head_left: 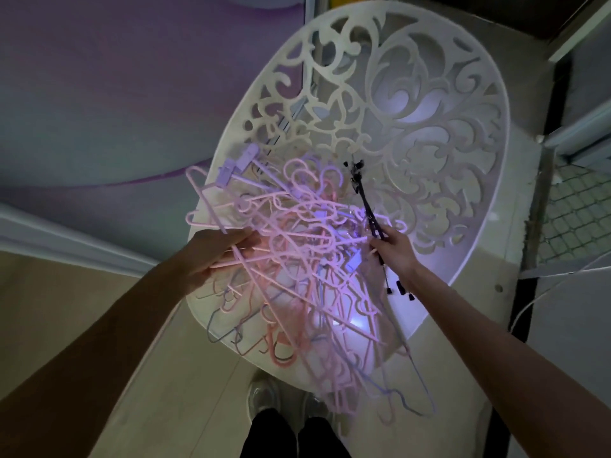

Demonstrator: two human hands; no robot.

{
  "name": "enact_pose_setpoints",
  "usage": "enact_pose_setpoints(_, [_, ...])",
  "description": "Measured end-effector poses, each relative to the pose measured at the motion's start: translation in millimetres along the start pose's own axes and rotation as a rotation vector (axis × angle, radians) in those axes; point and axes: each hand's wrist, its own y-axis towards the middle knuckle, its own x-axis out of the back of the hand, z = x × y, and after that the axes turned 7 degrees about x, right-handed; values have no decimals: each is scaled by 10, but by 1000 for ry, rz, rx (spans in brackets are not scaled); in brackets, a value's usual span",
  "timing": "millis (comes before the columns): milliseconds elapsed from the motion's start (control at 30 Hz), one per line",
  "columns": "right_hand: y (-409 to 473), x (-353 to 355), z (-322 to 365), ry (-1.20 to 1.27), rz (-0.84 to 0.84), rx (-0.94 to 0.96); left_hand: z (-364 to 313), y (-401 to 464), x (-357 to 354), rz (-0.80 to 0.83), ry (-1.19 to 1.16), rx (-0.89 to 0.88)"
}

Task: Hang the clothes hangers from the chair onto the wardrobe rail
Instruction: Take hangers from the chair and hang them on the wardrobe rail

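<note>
The fingers of the left hand (221, 256) curl around a thin pink hanger (211, 206) at the near-left edge of the heap; its long axis runs up and away to the left, past the rim of the white chair (429, 133). The right hand (395, 247) pinches a dark hanger (365, 200) whose shaft points away from the person, toward the carved chair back, with small dark clips dangling below the wrist. Between the two hands lies the tangled pile of hangers (307, 259), pink and lilac, spread across the seat and spilling over its near edge. In the dim light the hooks seem interlocked, so each held hanger would probably have to be drawn outward along its own length. The wardrobe rail is not in view.
</note>
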Motion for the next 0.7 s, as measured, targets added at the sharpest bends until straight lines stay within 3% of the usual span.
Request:
enact_pose_setpoints(333, [-26,153,177,317,161,-234,-135,-235,-194,-130,247,-377])
enact_pose_setpoints(433, [-38,231,235,219,204,-177,-157,-209,-191,-139,173,-318])
enact_pose_setpoints(567, [-107,208,243,9,99,-3,-82,-97,-190,-138,99,-172])
enact_pose_setpoints(700, [-177,89,172,-95,43,145,19,-88,-310,-114,40,-137])
